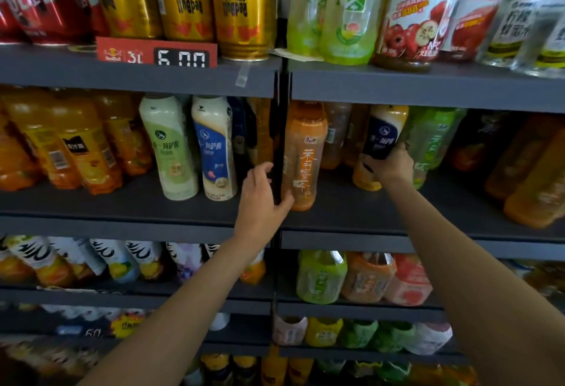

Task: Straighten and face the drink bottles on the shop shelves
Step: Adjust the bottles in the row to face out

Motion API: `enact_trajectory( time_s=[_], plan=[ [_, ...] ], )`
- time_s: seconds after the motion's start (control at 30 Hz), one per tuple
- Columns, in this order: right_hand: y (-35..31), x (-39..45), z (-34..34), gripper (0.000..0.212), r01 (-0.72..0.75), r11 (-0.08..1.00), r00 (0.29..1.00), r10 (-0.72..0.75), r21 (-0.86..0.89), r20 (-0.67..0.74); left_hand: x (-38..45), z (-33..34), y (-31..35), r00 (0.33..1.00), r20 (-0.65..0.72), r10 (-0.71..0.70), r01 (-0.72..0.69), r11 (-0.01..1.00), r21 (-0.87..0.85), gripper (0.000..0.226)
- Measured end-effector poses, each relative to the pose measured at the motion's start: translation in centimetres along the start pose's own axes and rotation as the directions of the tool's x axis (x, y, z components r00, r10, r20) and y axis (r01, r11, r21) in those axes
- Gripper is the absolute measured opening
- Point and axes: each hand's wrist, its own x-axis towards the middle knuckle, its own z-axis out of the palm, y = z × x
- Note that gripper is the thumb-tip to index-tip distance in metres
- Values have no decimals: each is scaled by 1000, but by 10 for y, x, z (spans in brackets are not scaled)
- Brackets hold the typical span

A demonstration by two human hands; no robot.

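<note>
On the middle shelf [137, 202], my right hand [388, 167] grips the lower part of a dark-labelled milk tea bottle [382, 132], which leans to the right. My left hand [263, 199] reaches past the black shelf upright [278, 147]; its thumb touches the base of an orange tea bottle [302, 156] standing just right of the upright, and its fingers are loosely curled and hold nothing. A green-labelled milk tea bottle [171, 147] and a blue-labelled one [215, 147] stand upright left of my left hand. Behind my right hand sits a green tea bottle [434, 141].
Orange juice bottles [70, 144] crowd the left of the middle shelf, more [532, 177] at its right. Gold cans [183, 0] and a price tag [157, 52] occupy the shelf above, with tall bottles [412, 9] to the right. Lower shelves hold several mixed bottles [321, 277].
</note>
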Motion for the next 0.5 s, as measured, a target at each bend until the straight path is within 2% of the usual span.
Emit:
enact_trajectory(
  time_s=[0.1, 0.3, 0.4, 0.5],
  plan=[
    [5, 0, -9, 63, 87, 987, 996, -87, -134, 6, -1, 8, 2, 999, 46, -13, 13, 1000, -18, 61],
    [23, -67, -31, 54, 340, 935, 940, -335, -98, 60, -10, 10, 15, 982, -141, 124, -138, 986, -97, 37],
    [24, -105, -38, 53, 462, 886, 886, -460, -39, 57, -22, 8, 28, 958, -78, 277, -285, 952, -115, 41],
    [11, -137, -42, 51, 561, 819, 815, -572, 117, 97, -37, 2, 28, 898, 21, 440, -438, 896, -74, 49]
  ],
)
